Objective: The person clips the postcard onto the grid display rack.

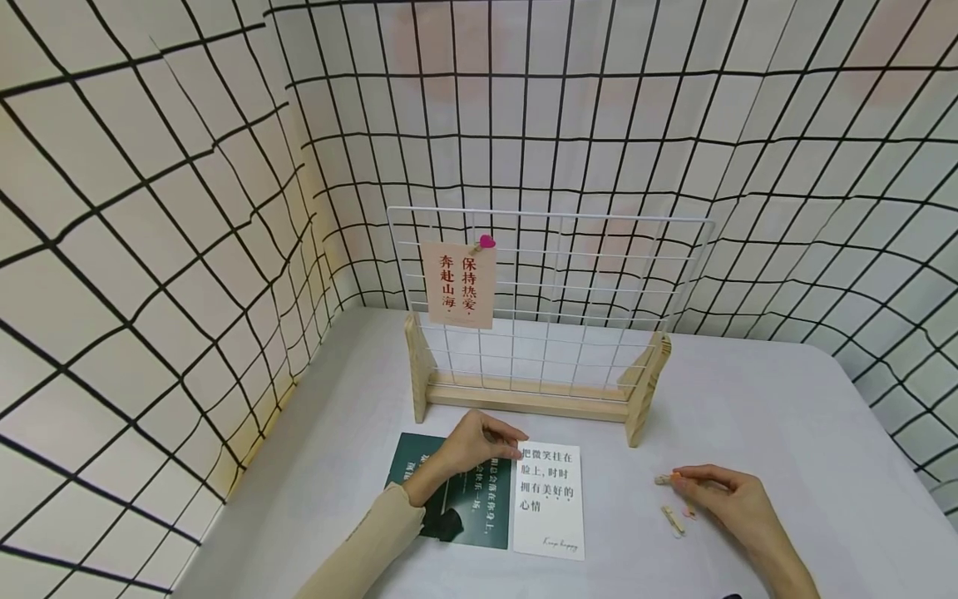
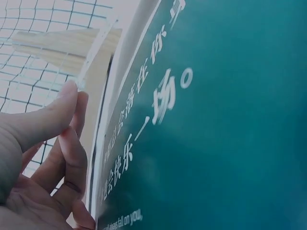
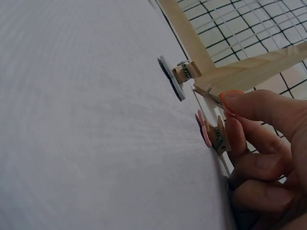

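My left hand (image 1: 476, 443) reaches over the dark green card (image 1: 490, 516), its thumb and fingertips pinching the upper left corner of the white card (image 1: 549, 499) beside it. In the left wrist view, only a thin pale edge shows at the fingertips. Over at the right, my right hand (image 1: 722, 497) pinches a small wooden clothespin (image 3: 209, 94) with an orange decoration between thumb and forefinger. Just below it on the table lie a clothespin with a pink decoration (image 3: 216, 134) and one with a pale decoration (image 3: 186, 73).
A white wire grid rack (image 1: 550, 283) stands on wooden feet (image 1: 645, 391) behind the cards. Near its upper left hangs a pink card (image 1: 460, 287), held by a clothespin with a magenta heart (image 1: 486, 241). Black-lined white fabric (image 1: 614, 108) surrounds the table.
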Demonstrator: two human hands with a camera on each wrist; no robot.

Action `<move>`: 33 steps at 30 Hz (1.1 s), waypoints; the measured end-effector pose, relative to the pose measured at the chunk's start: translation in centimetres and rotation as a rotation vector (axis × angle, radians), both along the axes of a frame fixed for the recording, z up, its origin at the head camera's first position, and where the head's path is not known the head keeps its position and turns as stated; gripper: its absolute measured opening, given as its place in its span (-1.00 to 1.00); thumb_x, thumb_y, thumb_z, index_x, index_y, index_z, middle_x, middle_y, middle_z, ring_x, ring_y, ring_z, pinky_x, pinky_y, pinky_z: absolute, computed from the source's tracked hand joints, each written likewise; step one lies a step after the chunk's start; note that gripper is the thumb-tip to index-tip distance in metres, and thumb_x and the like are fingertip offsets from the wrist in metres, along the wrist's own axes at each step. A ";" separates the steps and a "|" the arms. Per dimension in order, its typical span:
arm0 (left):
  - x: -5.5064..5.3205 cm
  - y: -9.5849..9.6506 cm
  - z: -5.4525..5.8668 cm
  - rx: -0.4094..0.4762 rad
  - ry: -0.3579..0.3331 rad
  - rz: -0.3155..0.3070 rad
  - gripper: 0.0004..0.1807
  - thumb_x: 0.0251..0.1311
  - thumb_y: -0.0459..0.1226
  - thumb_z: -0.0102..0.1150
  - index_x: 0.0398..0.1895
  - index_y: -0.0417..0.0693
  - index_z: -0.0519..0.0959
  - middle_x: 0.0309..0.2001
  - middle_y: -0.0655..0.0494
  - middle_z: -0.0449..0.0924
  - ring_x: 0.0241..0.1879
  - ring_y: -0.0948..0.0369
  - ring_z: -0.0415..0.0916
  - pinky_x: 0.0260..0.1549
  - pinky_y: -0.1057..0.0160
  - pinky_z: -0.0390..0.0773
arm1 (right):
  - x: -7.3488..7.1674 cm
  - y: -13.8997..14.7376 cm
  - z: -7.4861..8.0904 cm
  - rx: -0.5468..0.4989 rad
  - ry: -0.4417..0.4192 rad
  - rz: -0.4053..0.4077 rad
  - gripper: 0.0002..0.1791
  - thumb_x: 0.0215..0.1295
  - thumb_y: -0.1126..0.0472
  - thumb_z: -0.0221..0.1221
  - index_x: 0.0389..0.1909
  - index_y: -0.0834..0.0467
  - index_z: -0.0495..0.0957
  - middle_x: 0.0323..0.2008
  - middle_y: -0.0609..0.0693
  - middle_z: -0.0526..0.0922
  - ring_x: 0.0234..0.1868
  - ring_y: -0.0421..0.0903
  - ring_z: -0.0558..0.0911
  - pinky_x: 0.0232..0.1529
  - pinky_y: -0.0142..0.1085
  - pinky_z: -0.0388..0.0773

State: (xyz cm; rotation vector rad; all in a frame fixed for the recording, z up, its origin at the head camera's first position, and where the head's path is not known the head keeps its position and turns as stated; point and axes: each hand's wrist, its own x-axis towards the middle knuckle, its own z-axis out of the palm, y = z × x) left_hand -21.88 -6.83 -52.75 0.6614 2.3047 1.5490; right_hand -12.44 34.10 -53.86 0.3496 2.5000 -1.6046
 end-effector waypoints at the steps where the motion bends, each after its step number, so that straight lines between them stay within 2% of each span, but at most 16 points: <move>1: 0.0 0.0 0.0 0.009 -0.003 0.005 -0.77 0.12 -0.41 0.50 -0.13 -0.13 0.81 -0.16 -0.04 0.83 -0.43 0.35 0.62 -0.42 0.43 0.56 | 0.0 0.0 0.0 -0.001 0.004 0.004 -0.46 0.28 -0.09 0.42 0.08 0.26 0.71 -0.16 -0.32 0.81 -0.14 -0.42 0.71 -0.13 -0.49 0.63; 6: 0.0 0.0 -0.1 0.055 -0.029 0.026 -0.81 0.16 -0.37 0.48 -0.14 -0.12 0.82 -0.13 -0.06 0.83 -0.32 0.30 0.73 -0.35 0.39 0.64 | -0.1 0.0 -0.1 0.011 0.049 0.031 -0.51 0.33 -0.02 0.39 0.07 0.29 0.70 -0.16 -0.32 0.81 -0.13 -0.46 0.70 -0.13 -0.52 0.61; 10: -0.1 0.0 0.0 0.089 -0.066 0.060 -0.83 0.20 -0.30 0.46 -0.14 -0.08 0.83 -0.09 -0.04 0.82 -0.21 0.29 0.75 -0.24 0.39 0.65 | 0.0 0.0 0.1 0.013 0.080 0.027 -0.51 0.38 -0.02 0.34 0.10 0.29 0.70 -0.14 -0.34 0.81 -0.08 -0.57 0.64 -0.11 -0.58 0.58; 14: 0.0 0.1 1.0 0.092 -0.045 0.096 -0.84 0.20 -0.26 0.47 -0.16 -0.02 0.84 -0.11 0.02 0.83 -0.28 0.36 0.60 -0.33 0.43 0.46 | -0.1 -0.2 0.7 0.003 0.101 -0.001 -0.50 0.40 -0.03 0.33 0.12 0.29 0.69 -0.15 -0.41 0.80 -0.08 -0.63 0.59 -0.12 -0.61 0.56; 16: -0.1 0.2 1.8 0.095 -0.010 0.098 -0.85 0.20 -0.28 0.47 -0.18 -0.03 0.84 -0.13 0.02 0.84 -0.34 0.36 0.51 -0.41 0.42 0.33 | -0.1 -0.4 1.1 0.016 0.117 -0.008 -0.51 0.40 -0.03 0.33 0.12 0.26 0.70 -0.16 -0.45 0.79 -0.11 -0.64 0.55 -0.18 -0.61 0.52; 18: -0.2 0.2 2.9 0.099 0.040 0.094 -0.86 0.19 -0.30 0.47 -0.19 -0.06 0.84 -0.15 0.00 0.84 -0.39 0.34 0.44 -0.44 0.41 0.26 | -0.2 -0.7 1.6 0.012 0.132 -0.022 -0.52 0.37 -0.04 0.36 0.11 0.23 0.72 -0.20 -0.45 0.79 -0.30 -0.58 0.52 -0.34 -0.53 0.48; 22: -0.5 0.2 5.4 0.114 0.116 0.087 -0.87 0.19 -0.35 0.46 -0.19 -0.11 0.83 -0.17 -0.04 0.84 -0.44 0.32 0.39 -0.42 0.42 0.29 | -0.5 -1.8 2.7 -0.035 0.183 -0.050 -0.58 0.31 0.03 0.41 0.06 0.20 0.74 -0.47 -0.41 0.70 -0.61 -0.30 0.27 -0.59 -0.25 0.27; 25: -1.0 0.1 7.0 0.135 0.162 0.072 -0.86 0.19 -0.38 0.45 -0.18 -0.15 0.83 -0.18 -0.08 0.83 -0.44 0.34 0.44 -0.42 0.43 0.34 | -1.0 -2.7 3.4 -0.074 0.239 -0.042 -0.63 0.29 0.12 0.43 0.04 0.24 0.75 -0.62 -0.36 0.56 -0.65 -0.20 0.19 -0.63 -0.22 0.22; 28: -1.5 0.0 8.6 0.146 0.213 0.056 -0.85 0.20 -0.39 0.43 -0.16 -0.16 0.82 -0.18 -0.09 0.83 -0.43 0.33 0.47 -0.43 0.43 0.36 | -1.4 -3.7 4.4 -0.108 0.308 -0.019 -0.67 0.27 0.22 0.43 0.00 0.30 0.74 -0.54 -0.36 0.69 -0.61 -0.18 0.18 -0.63 -0.24 0.18; 30: -1.8 0.0 9.6 0.143 0.256 0.058 -0.84 0.20 -0.39 0.43 -0.15 -0.15 0.82 -0.18 -0.08 0.83 -0.42 0.32 0.48 -0.44 0.43 0.36 | -1.7 -4.4 5.3 -0.150 0.373 0.003 -0.69 0.26 0.30 0.43 -0.03 0.37 0.73 -0.46 -0.32 0.76 -0.58 -0.26 0.32 -0.61 -0.37 0.30; 32: -2.1 0.0 10.7 0.138 0.307 0.067 -0.84 0.19 -0.41 0.44 -0.16 -0.16 0.82 -0.20 -0.07 0.83 -0.43 0.32 0.46 -0.44 0.43 0.36 | -1.9 -5.1 6.3 -0.194 0.449 0.036 -0.72 0.24 0.39 0.41 -0.06 0.45 0.71 -0.30 -0.26 0.84 -0.50 -0.37 0.52 -0.53 -0.50 0.45; 33: -2.3 -0.1 11.1 0.138 0.333 0.074 -0.84 0.18 -0.41 0.44 -0.17 -0.17 0.82 -0.21 -0.07 0.83 -0.43 0.33 0.47 -0.44 0.43 0.37 | -2.1 -5.4 6.7 -0.191 0.496 0.051 -0.73 0.22 0.42 0.41 -0.08 0.46 0.71 -0.30 -0.25 0.84 -0.49 -0.41 0.53 -0.52 -0.53 0.46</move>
